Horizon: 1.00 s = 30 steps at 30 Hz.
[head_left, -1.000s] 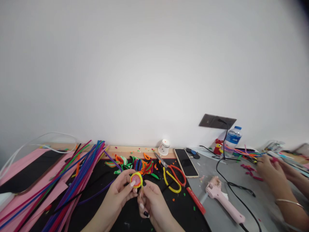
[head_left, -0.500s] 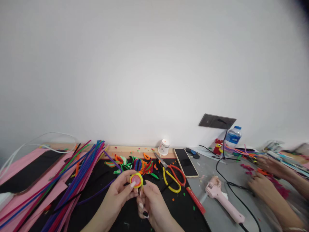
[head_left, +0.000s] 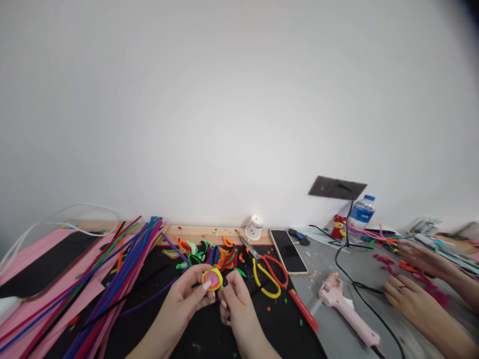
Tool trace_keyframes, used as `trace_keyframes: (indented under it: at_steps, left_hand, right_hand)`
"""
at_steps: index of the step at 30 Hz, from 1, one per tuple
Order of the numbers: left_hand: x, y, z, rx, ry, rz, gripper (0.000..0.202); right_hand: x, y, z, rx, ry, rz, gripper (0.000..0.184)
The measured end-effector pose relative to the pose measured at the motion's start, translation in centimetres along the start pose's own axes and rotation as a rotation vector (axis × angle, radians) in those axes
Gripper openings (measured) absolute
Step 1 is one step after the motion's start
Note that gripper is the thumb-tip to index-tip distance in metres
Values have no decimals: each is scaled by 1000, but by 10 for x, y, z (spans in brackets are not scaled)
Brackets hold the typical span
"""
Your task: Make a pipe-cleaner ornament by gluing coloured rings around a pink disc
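Note:
My left hand (head_left: pixel 185 299) pinches a small round piece (head_left: pixel 212 278), pink in the middle with a yellow and orange pipe-cleaner ring round it, just above the black mat (head_left: pixel 209 329). My right hand (head_left: pixel 235 301) is closed against the right side of the same piece, fingertips on its rim. Both hands meet low in the middle of the view. Behind them lies a heap of bent pipe-cleaner loops (head_left: pixel 213 254) in orange, green, blue and red.
Long pipe cleaners (head_left: pixel 112 279) fan out on pink sheets at left. Yellow and red scissors (head_left: pixel 267 274), a phone (head_left: pixel 289 252), a pink glue gun (head_left: pixel 346 309) with black cable, a small white jar (head_left: pixel 254 228) and a water bottle (head_left: pixel 361 212) lie right. Another person's hands (head_left: pixel 407 294) rest far right.
My right hand has moved up and closed in on the ring's right side. The other person's near hand has come down flat onto the grey table.

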<state>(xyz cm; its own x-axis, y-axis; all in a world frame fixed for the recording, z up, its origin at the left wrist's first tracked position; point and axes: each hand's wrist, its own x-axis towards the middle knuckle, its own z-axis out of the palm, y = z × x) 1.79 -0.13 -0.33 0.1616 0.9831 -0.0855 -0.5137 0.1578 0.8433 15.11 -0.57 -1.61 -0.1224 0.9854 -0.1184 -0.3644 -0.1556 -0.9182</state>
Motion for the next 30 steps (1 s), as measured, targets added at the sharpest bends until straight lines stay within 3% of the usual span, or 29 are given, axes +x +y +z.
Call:
trace_keyframes:
  at_steps: [14,30]
  left_hand:
    - [1,2,1,-66,22,-32,33]
    - [-1,3,1,-16,26,-68,34]
  right_hand:
    - [-2,-10,2,-38,-38,-79,43]
    - [0,-12,-1,14,-107,0,38]
